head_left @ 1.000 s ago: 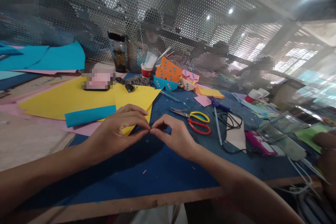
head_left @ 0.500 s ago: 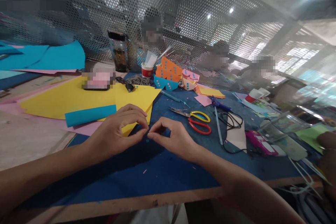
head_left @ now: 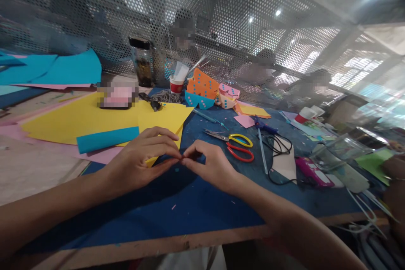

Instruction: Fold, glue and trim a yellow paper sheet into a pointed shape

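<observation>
My left hand point(head_left: 139, 161) and my right hand point(head_left: 210, 164) meet fingertip to fingertip low over the dark blue sheet point(head_left: 177, 206) on the table. Both are pinched, thumb against forefinger. Whatever lies between the fingertips is too small to name. Just behind my left hand lie a yellow paper sheet point(head_left: 95, 116) with a pointed corner and a cyan paper strip point(head_left: 107, 139). Yellow-and-red-handled scissors point(head_left: 236, 144) rest to the right of my right hand.
Orange, blue and pink dotted paper boxes point(head_left: 205, 90) stand at the back, beside a red paper cup point(head_left: 176, 85) and a dark jar point(head_left: 141, 62). A blue pen point(head_left: 261, 143), black cord point(head_left: 280, 147), pink item point(head_left: 311, 172) and clear plastic container point(head_left: 341, 158) lie right. Perforated metal screen point(head_left: 221, 21) behind.
My fingertips parted slightly half a second ago and have come together again in a pinch. Both hands stayed in the same spot over the blue sheet.
</observation>
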A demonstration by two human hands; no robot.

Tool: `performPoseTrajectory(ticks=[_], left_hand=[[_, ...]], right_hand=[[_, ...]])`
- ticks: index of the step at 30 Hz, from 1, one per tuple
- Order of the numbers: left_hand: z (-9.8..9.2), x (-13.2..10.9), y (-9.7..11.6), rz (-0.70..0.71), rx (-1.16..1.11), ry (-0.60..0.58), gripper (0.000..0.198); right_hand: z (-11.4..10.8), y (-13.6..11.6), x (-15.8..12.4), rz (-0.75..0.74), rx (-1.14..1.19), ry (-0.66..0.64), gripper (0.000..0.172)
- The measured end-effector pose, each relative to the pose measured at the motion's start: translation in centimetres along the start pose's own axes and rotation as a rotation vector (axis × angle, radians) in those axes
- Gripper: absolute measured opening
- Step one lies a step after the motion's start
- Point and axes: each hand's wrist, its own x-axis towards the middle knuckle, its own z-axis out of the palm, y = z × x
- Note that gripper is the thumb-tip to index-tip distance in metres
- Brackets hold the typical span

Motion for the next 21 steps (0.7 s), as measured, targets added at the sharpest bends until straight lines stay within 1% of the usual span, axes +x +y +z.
performPoseTrajectory(ticks=[3,5,8,11,15,17,19,21], left_hand=[[0.0,-0.08,-0.13,0.036,0.023,-0.021,0.016],[0.1,-0.09,-0.16,0.061,0.037,-0.013,0.016],[0.26,-0.02,-0.04,0.052,0.044,-0.024,0.016],[0.38,0.03,0.13,0.008,0.033,-0.047,0.014],[0.36,-0.15,0.1,-0.036,0.006,-0.017,0.014],[0.19,-0.3,0.0,-0.091,0.008,-0.025,0.014],[-0.05,-0.44,-0.15,-0.164,0.019,-0.023,0.016],[-0.25,-0.58,-0.34,-0.227,0.034,-0.022,0.019]], right_hand=[[-0.01,0.01,-0.05,0.001,-0.013,-0.008,0.008],[0.01,0.07,-0.04,-0.005,-0.012,-0.014,0.008],[0.1,0.15,-0.04,-0.014,-0.034,-0.014,0.009],[0.17,0.05,-0.05,-0.032,-0.051,-0.009,0.009],[0.06,-0.25,-0.01,-0.075,-0.044,0.0,0.008],[-0.05,-0.27,0.02,-0.075,-0.061,0.01,0.004],[-0.11,-0.12,0.05,-0.083,-0.113,-0.017,0.003],[-0.09,0.13,0.09,-0.123,-0.222,-0.085,0.005]])
